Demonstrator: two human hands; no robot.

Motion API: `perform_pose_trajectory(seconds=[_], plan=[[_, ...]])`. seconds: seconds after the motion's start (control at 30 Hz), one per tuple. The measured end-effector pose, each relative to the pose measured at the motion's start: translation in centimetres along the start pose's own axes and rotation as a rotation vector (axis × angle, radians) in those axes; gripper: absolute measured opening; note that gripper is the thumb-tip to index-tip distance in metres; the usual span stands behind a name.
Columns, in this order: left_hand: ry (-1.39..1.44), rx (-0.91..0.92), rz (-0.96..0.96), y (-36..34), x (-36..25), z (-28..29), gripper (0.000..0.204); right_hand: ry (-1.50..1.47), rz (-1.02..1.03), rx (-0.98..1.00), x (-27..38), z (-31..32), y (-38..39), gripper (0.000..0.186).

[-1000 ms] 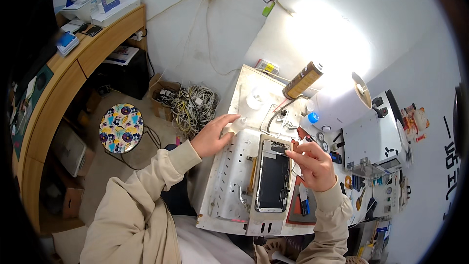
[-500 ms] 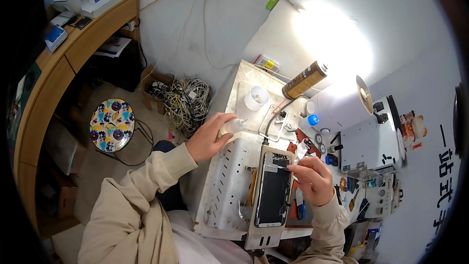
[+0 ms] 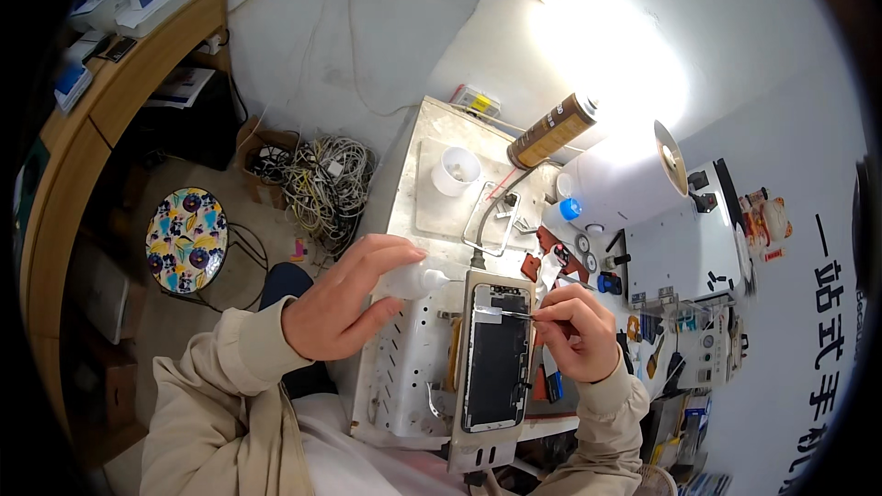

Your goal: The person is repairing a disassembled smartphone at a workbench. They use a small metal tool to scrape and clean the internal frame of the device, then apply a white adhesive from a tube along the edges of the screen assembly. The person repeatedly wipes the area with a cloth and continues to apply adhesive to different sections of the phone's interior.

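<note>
My left hand (image 3: 344, 303) is closed around a small whitish squeeze bottle (image 3: 413, 282), tipped so that its narrow nozzle points right toward a phone screen assembly (image 3: 494, 372). The nozzle and the screen look apart. Dark-backed with a metal-edged frame, the screen assembly lies on a long metal plate (image 3: 478, 456) with a cable at its far end. In my right hand (image 3: 579, 335) is a thin metal tool (image 3: 520, 314), perhaps tweezers. Its tip reaches a pale silvery patch (image 3: 488, 314) near the screen's far end; whether it touches cannot be made out.
Beyond the plate stand a white cup (image 3: 456, 172) and a brown spray can (image 3: 553, 131). A blue-capped bottle (image 3: 570, 209), small tools and a white machine (image 3: 684, 243) are to the right. Tangled cables (image 3: 331, 184) and a patterned stool (image 3: 186, 241) stand on the floor at left.
My left hand has brought the bottle toward me and tipped its nozzle toward the screen assembly. The right hand keeps the tool at the pale patch. The whole view has shifted slightly.
</note>
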State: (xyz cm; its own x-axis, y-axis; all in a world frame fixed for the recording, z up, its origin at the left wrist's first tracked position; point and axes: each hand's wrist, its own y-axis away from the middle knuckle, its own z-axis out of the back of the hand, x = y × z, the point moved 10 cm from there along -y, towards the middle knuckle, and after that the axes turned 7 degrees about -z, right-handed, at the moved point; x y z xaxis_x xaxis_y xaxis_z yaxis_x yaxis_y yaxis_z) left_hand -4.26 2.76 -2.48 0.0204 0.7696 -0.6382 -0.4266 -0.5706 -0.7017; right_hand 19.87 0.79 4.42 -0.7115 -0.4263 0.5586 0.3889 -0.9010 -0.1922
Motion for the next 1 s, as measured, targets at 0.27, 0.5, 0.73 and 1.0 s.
perform_pose_trajectory(seconds=[0.27, 0.5, 0.73, 1.0], plan=[[-0.014, 0.069, -0.061, -1.3, -1.1, -0.7, 0.056, 0.026, 0.032, 0.002, 0.3, 0.1, 0.1, 0.012], [-0.155, 0.126, -0.117, -2.6, -1.5, 0.2, 0.06, 0.023, 0.037, 0.005, 0.2, 0.0, 0.0, 0.012], [-0.26, 0.163, -0.183, -4.4, -2.9, 1.0, 0.059, 0.005, 0.035, 0.011, 0.1, 0.0, 0.0, 0.013], [-0.409, 0.205, -0.275, -5.5, -4.0, 0.4, 0.058, 0.002, 0.031, -0.001, 0.0, 0.0, 0.1, 0.012]])
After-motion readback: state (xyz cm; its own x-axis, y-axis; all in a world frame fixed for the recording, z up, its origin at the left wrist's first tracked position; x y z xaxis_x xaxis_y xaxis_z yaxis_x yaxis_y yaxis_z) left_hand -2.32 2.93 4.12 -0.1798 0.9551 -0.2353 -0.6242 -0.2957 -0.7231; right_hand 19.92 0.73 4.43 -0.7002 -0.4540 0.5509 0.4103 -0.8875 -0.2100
